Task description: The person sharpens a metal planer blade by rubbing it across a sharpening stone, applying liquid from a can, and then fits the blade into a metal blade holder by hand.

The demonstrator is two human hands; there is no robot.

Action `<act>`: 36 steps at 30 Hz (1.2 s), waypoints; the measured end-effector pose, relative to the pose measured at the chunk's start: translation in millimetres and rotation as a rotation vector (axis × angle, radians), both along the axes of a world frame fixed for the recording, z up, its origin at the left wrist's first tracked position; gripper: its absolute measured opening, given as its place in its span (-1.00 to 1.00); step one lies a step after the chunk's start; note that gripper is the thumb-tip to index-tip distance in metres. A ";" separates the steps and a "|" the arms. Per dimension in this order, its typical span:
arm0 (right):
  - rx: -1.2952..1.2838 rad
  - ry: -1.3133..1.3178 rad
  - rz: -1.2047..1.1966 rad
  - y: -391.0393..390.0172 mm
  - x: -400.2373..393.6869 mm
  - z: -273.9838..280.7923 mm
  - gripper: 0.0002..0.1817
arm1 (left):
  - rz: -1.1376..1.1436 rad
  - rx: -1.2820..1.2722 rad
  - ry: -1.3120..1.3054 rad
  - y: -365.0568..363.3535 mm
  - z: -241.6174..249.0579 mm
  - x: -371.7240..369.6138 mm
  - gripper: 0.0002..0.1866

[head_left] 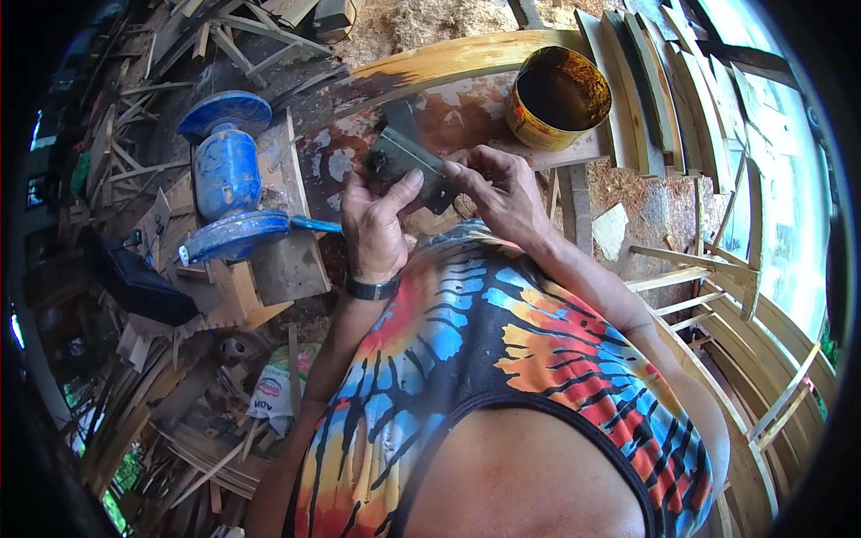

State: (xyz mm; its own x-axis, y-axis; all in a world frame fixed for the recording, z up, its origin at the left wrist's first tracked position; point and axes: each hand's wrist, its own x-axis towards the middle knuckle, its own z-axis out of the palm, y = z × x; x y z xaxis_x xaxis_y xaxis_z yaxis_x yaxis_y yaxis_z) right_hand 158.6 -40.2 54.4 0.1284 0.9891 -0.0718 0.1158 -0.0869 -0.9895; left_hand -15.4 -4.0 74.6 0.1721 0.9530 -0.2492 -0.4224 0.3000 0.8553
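Observation:
Both my hands hold a dark, flat, rectangular piece (pixel 411 154) above the stained bench top. My left hand (pixel 378 220), with a dark band at the wrist, grips its lower left part, thumb on top. At its right edge my right hand (pixel 502 193) pinches with thumb and forefinger. A lighter line crosses the piece, and a narrower dark part sticks up at its far end. What the piece is I cannot tell. Just right of my hands stands a round yellow tin (pixel 535 133) with dark contents and stained walls.
A blue bench grinder-like machine (pixel 228 175) stands at the left, near a blue handle (pixel 316 224). Curved boards (pixel 628 90) stand at the upper right. A wooden frame (pixel 691 278) is at the right. Wood scraps and a white bag (pixel 272 392) lie at the left.

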 end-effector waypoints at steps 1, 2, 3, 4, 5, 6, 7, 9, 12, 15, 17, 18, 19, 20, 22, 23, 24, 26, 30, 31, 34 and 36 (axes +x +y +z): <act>-0.008 0.013 -0.007 0.0 -0.6 1.1 -0.65 | 0.000 0.001 0.014 -0.2 -0.6 -1.1 -0.67; -0.008 0.026 -0.004 0.3 -0.8 0.2 -0.64 | -0.001 0.002 0.027 -0.7 -1.5 -2.2 -0.67; -0.008 0.040 -0.002 0.2 -1.1 -1.6 -0.64 | -0.003 0.002 0.041 -0.9 -2.2 -3.0 -0.67; -0.008 0.053 -0.002 0.1 -1.0 -2.5 -0.64 | 0.000 -0.002 0.040 -0.6 -2.8 -3.0 -0.66; -0.015 0.033 0.001 -0.2 -0.7 -1.3 -0.64 | 0.003 -0.006 0.039 -0.3 -3.4 -2.7 -0.66; -0.023 0.012 0.003 -0.4 -0.1 1.4 -0.64 | 0.006 -0.009 0.037 0.1 -3.6 -2.4 -0.66; -0.030 -0.009 0.006 -0.3 0.7 4.0 -0.64 | 0.002 -0.021 0.017 0.3 -2.5 -1.6 -0.67; -0.073 -0.029 0.036 0.3 3.5 8.0 -0.64 | -0.006 -0.047 -0.024 0.0 0.5 0.0 -0.68; -0.015 0.090 0.095 0.0 7.8 5.9 -0.69 | -0.103 -0.094 -0.029 3.9 -5.1 -10.4 -0.71; 0.309 -0.036 0.215 -0.9 14.1 16.0 -0.58 | -0.156 -0.240 -0.116 11.7 -5.0 -18.6 -0.73; 0.533 -0.298 0.308 0.8 17.7 23.6 -0.42 | -0.252 -0.280 -0.147 15.1 -3.5 -24.3 -0.71; 0.603 -0.353 0.327 1.3 17.6 22.1 -0.46 | -0.301 -0.301 -0.162 16.4 -3.8 -26.7 -0.70; 0.674 -0.410 0.344 1.7 17.6 19.5 -0.49 | -0.356 -0.333 -0.224 18.3 -8.9 -28.7 -0.71; 0.746 -0.467 0.359 2.3 18.0 18.4 -0.53 | -0.368 -0.351 -0.228 16.9 -11.4 -29.1 -0.72; 0.798 -0.505 0.334 4.0 18.4 21.5 -0.65 | -0.396 -0.383 -0.234 15.8 -13.8 -29.3 -0.73; 0.813 -0.512 0.349 4.9 21.6 21.8 -0.66 | -0.411 -0.401 -0.248 16.0 -13.2 -29.4 -0.75; 0.827 -0.518 0.363 5.5 23.4 22.3 -0.67 | -0.426 -0.419 -0.261 16.2 -12.0 -29.6 -0.77; 0.847 -0.536 0.349 5.4 23.6 24.9 -0.68 | -0.438 -0.430 -0.260 16.7 -11.3 -30.1 -0.80; 0.819 -0.549 0.341 2.8 23.5 27.5 -0.67 | -0.434 -0.414 -0.239 17.0 -13.0 -31.7 -0.79; 0.794 -0.569 0.294 3.5 21.5 27.1 -0.67 | -0.437 -0.412 -0.241 17.1 -13.5 -32.1 -0.79; 0.750 -0.625 0.204 5.0 17.7 22.2 -0.66 | -0.407 -0.397 -0.237 13.2 -7.2 -29.3 -0.77; 0.770 -0.657 0.221 7.5 23.8 18.5 -0.65 | -0.403 -0.394 -0.221 12.3 -8.5 -30.0 -0.76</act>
